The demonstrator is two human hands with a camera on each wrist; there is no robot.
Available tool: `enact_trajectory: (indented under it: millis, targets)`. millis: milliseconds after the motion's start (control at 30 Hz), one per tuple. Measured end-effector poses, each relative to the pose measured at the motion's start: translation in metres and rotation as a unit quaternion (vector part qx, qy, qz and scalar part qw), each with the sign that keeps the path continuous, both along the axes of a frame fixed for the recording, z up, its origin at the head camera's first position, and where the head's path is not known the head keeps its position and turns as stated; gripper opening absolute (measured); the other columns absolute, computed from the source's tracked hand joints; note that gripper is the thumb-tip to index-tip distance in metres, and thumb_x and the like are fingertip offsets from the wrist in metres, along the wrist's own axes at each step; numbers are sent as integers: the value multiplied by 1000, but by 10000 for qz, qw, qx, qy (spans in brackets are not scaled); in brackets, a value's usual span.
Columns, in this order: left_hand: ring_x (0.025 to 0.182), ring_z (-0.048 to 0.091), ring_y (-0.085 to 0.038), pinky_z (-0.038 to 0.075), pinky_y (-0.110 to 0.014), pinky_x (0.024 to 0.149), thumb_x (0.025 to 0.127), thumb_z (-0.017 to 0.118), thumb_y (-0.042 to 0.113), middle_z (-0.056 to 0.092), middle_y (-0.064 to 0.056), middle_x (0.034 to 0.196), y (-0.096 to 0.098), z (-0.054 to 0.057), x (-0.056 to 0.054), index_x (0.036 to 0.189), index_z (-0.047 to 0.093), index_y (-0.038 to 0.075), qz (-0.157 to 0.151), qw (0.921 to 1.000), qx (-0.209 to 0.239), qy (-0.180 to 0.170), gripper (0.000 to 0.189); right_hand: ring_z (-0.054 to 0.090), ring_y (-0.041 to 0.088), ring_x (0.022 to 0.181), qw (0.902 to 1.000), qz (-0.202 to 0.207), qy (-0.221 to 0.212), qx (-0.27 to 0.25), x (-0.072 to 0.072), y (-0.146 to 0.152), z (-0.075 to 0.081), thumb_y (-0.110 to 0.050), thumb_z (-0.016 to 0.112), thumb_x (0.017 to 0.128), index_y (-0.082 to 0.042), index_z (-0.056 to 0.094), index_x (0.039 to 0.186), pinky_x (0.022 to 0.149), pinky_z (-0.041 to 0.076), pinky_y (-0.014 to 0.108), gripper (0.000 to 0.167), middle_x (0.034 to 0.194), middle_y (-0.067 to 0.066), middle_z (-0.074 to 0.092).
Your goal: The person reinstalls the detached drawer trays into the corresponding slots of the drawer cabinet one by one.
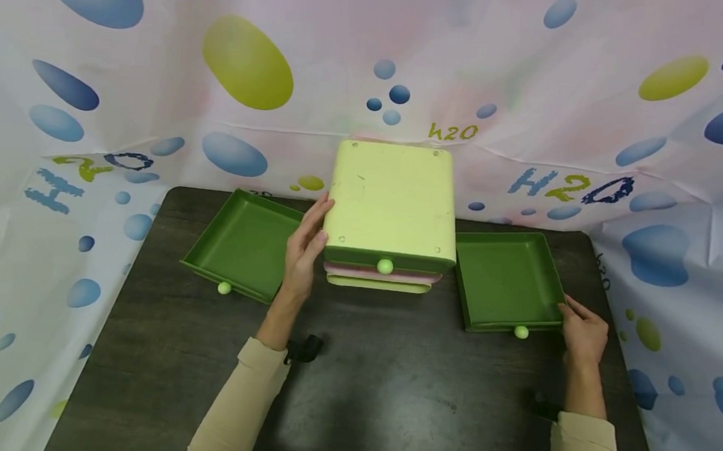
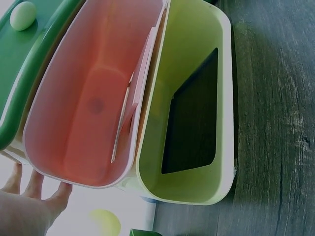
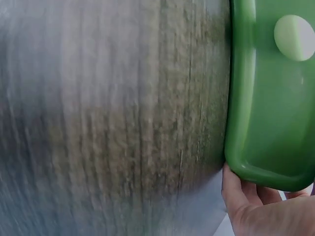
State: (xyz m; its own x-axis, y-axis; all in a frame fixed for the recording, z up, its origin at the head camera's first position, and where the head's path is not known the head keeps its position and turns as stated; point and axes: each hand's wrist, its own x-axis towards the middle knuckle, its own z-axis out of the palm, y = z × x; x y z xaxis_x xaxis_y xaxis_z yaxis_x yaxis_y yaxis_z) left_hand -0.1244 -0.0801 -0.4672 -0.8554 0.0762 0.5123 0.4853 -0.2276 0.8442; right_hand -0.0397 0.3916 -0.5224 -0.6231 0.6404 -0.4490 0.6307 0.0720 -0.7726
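Observation:
A small chest of drawers [image 1: 392,198] with a pale yellow top stands at the back of the table. Its top green drawer front [image 2: 15,64] is in place. Below it the pink compartment [image 2: 83,118] and the yellow-green compartment [image 2: 192,182] have open fronts. My left hand [image 1: 303,253] rests against the chest's left side, fingers extended. On the right lies a removed green drawer [image 1: 507,279] with a light green knob [image 1: 521,332]. My right hand [image 1: 584,335] grips its front right corner, thumb at the lower edge in the right wrist view.
Another green drawer [image 1: 252,234] lies left of the chest, behind my left forearm. The dark wood-grain table [image 1: 374,382] extends toward me. A white curtain [image 1: 324,53] with blue and yellow-green spots hangs right behind the chest and along both sides.

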Motion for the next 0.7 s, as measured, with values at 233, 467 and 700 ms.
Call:
enact_trajectory:
  millis: [233,467,700]
  targets:
    - [147,29,-31,28,-44,117,103,52,33,32,-20,157,0,1,1,144,45,-9,46,10000,-45,-12,59,36,25,142,9991,45,-115,-393,1,3,5,-34,60,99,-21,53,144,81,51,15,48,158,3,36]
    - [147,29,-30,28,-44,117,104,51,26,32,-18,158,0,1,2,144,44,-10,17,10000,-29,-93,54,40,27,140,9983,463,-43,-339,5,9,3,-36,60,99,-14,49,147,70,52,11,53,160,10,30]
    - [147,28,-30,28,-43,118,101,44,8,31,-20,158,0,5,2,144,44,-11,-21,9999,23,-117,46,53,-12,89,9777,2084,211,-120,14,23,2,-40,57,101,-1,34,153,77,54,15,69,158,29,22]
